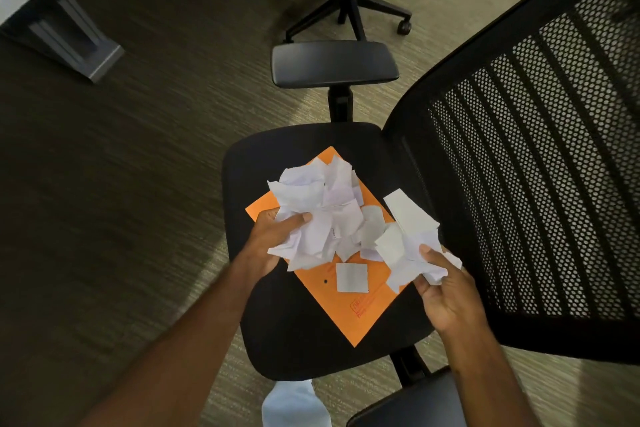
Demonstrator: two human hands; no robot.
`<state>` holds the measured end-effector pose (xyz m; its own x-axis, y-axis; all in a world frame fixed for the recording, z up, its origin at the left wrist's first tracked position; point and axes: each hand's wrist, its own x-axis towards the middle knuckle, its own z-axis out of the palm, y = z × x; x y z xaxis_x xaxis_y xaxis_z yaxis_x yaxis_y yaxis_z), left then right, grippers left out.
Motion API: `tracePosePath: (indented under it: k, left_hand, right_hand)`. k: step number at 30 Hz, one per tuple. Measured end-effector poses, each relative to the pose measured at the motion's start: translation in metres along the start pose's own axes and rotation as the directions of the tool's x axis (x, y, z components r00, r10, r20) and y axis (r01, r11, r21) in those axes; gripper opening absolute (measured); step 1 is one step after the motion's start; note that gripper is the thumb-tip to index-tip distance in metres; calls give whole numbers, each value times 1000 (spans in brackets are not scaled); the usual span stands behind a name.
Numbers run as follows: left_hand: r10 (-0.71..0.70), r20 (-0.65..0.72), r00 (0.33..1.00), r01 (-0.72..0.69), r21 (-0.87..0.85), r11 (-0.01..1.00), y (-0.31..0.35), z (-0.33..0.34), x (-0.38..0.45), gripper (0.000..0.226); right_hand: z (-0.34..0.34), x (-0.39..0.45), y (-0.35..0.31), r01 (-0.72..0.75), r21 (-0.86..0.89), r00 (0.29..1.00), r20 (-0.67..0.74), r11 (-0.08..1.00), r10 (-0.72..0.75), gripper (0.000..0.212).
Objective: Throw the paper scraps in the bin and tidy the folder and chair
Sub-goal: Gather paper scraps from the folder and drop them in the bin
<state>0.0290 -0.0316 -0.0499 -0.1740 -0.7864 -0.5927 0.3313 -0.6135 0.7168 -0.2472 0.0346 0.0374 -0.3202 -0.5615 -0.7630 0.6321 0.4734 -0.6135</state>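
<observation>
Orange card shows under my hands: the folder point(360, 305) lies flat on the black seat point(277, 333) of the chair point(519, 184), turned on the diagonal, its long axis running from the seat's far edge down toward the near right corner, where its lowest corner points back at me. Heaped over the folder's far half are the white paper scraps point(332, 198), crumpled and torn. My left hand point(273, 236) reaches in from the seat's left edge, thumb on top and fingers underneath, closed around the big left clump. My right hand point(446, 295) sits near the seat's right edge, beside the mesh backrest, closed on a smaller wad point(412, 250) held a little above the folder. One small square scrap point(351, 277) lies loose and flat on the bare middle of the folder, between my two hands and somewhat nearer the right one, just to its left. Both forearms come in from the bottom edge of the view, angled toward each other over the seat. No bin is in sight, so I cannot tell which way the scraps must travel. I judge the loose square is the piece left to gather before I lift away; full hands may drop bits.
</observation>
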Motion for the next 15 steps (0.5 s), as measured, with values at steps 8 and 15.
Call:
tracePosePath:
  k: [8, 15]
  left_hand:
    - [-6, -46, 999, 6, 2, 1000, 2, 8, -1, 51]
    - [-8, -190, 982, 31, 115, 993, -16, 3, -7, 31]
  right_hand:
    - [0, 0, 0, 13, -20, 999, 32, 1000, -12, 42]
    - [-5, -3, 7, 2, -18, 1000, 24, 1000, -1, 38]
